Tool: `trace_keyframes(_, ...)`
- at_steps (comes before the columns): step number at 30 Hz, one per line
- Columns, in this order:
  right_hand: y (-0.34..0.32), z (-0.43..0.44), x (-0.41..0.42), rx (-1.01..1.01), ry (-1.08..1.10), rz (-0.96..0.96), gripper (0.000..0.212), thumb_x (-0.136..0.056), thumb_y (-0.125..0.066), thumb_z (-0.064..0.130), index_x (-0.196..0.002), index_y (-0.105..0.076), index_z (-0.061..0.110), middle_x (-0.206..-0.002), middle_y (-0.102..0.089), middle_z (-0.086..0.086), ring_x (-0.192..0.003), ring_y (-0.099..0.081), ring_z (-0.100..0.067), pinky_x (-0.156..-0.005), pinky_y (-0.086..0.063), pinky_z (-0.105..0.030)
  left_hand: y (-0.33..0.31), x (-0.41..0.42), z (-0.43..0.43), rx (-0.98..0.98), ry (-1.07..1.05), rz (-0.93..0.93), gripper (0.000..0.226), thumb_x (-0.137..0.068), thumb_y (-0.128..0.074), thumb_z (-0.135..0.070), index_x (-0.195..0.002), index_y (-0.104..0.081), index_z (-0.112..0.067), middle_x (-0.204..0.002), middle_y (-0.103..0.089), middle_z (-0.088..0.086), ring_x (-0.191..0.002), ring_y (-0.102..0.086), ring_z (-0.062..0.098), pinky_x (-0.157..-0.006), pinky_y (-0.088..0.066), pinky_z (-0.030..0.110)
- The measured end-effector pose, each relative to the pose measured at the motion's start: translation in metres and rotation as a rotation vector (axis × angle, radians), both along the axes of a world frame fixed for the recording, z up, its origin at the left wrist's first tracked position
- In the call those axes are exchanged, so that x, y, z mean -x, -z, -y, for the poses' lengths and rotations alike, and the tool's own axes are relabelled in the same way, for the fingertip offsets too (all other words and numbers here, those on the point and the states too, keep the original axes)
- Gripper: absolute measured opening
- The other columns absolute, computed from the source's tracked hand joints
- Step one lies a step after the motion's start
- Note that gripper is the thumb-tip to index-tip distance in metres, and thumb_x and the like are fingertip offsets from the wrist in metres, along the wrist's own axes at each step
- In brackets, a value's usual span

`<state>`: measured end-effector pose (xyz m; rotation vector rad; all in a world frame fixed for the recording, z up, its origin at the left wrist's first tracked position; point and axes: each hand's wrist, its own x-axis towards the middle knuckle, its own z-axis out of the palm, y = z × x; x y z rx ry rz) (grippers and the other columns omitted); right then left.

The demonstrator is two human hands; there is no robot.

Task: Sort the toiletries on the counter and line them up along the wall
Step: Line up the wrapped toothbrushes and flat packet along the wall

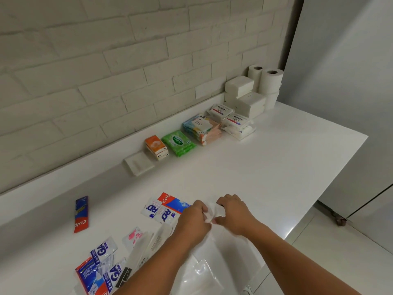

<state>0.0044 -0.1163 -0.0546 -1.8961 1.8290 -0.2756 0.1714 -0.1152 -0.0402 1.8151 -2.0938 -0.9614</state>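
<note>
**Surface** (276, 167): white, running along a pale brick wall (106, 60).

**Row against the wall, far right to left:**
- toilet rolls (271, 80), upright
- white tissue packs (244, 99), stacked
- soap bars (230, 119) in white wrappers, stacked
- pastel packs (202, 128), stacked
- green wipes pack (178, 142)
- orange packs (156, 146), stacked
- white square pack (139, 163), flat

Each sits just beside the next.

**Loose items, near side:**
- dark blue and red toothpaste box (81, 213), flat at left, well apart from the rest
- red and blue toothpaste box (173, 202), partly under two white sachets (158, 210) with blue lettering, just left of the hands
- pink-printed sachet (134, 235), nearer than those
- blue-lettered sachets (104, 249) at near left, overlapping a third toothpaste box (89, 277) at the frame's edge
- clear plastic bag (202, 271), flat beneath the forearms

**Left hand** (194, 218): grip closed, fingers curled on the left end of a small pale packet (212, 211).

**Right hand** (231, 213): grip closed, thumb and fingers pinching the right end of the same packet.

**Packet:** held between both hands low over the surface, near centre, well apart from the wall row. It is blurred, seemingly in clear wrapping, and its contents are not legible.
</note>
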Motion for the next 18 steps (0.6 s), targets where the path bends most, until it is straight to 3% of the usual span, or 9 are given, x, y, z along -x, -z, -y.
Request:
trace_keyframes(3,-0.006,0.002,0.007,-0.017,0.072,0.233,0.02,-0.081,-0.072,0.034,-0.084,-0.054,0.026,-0.083,-0.059,0.006,-0.079,-0.056,-0.015,-0.07,-0.044,-0.028,-0.006,-0.008,0.006,-0.025,-0.014,-0.095,0.032,-0.082,-0.077,-0.023,-0.109,-0.06,-0.026,-0.089,-0.064,-0.009,-0.079,-0.06,0.005,-0.067,-0.044,0.012)
trace_keyframes(5,-0.014,0.007,0.008,-0.027,0.097,0.366,0.02,-0.079,-0.074,0.029,-0.08,-0.055,0.023,-0.077,-0.061,0.005,-0.068,-0.057,-0.01,-0.063,-0.044,-0.025,-0.01,-0.016,0.011,-0.006,-0.019,-0.132,0.014,-0.083,-0.077,-0.024,-0.089,-0.065,-0.028,-0.075,-0.062,-0.013,-0.068,-0.056,0.0,-0.058,-0.039,0.01)
trace_keyframes(8,-0.027,0.017,0.003,-0.018,0.163,0.585,0.022,-0.076,-0.08,0.022,-0.079,-0.059,0.016,-0.069,-0.058,0.007,-0.06,-0.053,-0.006,-0.058,-0.041,-0.02,-0.012,-0.032,0.018,0.003,-0.098,-0.208,0.035,-0.08,-0.081,-0.025,-0.062,-0.051,-0.022,-0.058,-0.046,-0.012,-0.053,-0.04,0.005,-0.05,-0.031,0.016)
trace_keyframes(12,-0.041,0.034,-0.017,-0.034,0.236,0.949,0.021,-0.078,-0.078,0.005,-0.084,-0.059,0.0,-0.07,-0.062,-0.002,-0.066,-0.06,-0.012,-0.062,-0.049,-0.026,-0.017,-0.055,0.026,-0.023,-0.24,-0.343,0.034,-0.078,-0.084,-0.026,-0.062,-0.056,-0.015,-0.059,-0.047,-0.009,-0.052,-0.039,0.006,-0.049,-0.03,0.016)
trace_keyframes(15,-0.046,0.051,-0.04,-0.013,0.26,1.064,0.012,-0.082,-0.074,0.004,-0.085,-0.063,0.005,-0.074,-0.067,-0.005,-0.072,-0.064,-0.019,-0.067,-0.052,-0.038,-0.022,-0.073,0.028,-0.039,-0.349,-0.474,0.038,-0.08,-0.084,-0.021,-0.054,-0.056,-0.018,-0.055,-0.051,-0.008,-0.05,-0.043,0.007,-0.051,-0.035,0.017)
trace_keyframes(18,-0.051,0.066,-0.067,-0.008,0.24,1.139,0.007,-0.086,-0.071,0.008,-0.088,-0.064,0.01,-0.079,-0.07,-0.004,-0.075,-0.067,-0.021,-0.069,-0.053,-0.039,-0.031,-0.088,0.033,-0.034,-0.469,-0.599,0.031,-0.083,-0.081,-0.019,-0.069,-0.061,0.001,-0.062,-0.061,0.014,-0.053,-0.052,0.019,-0.049,-0.044,0.027)
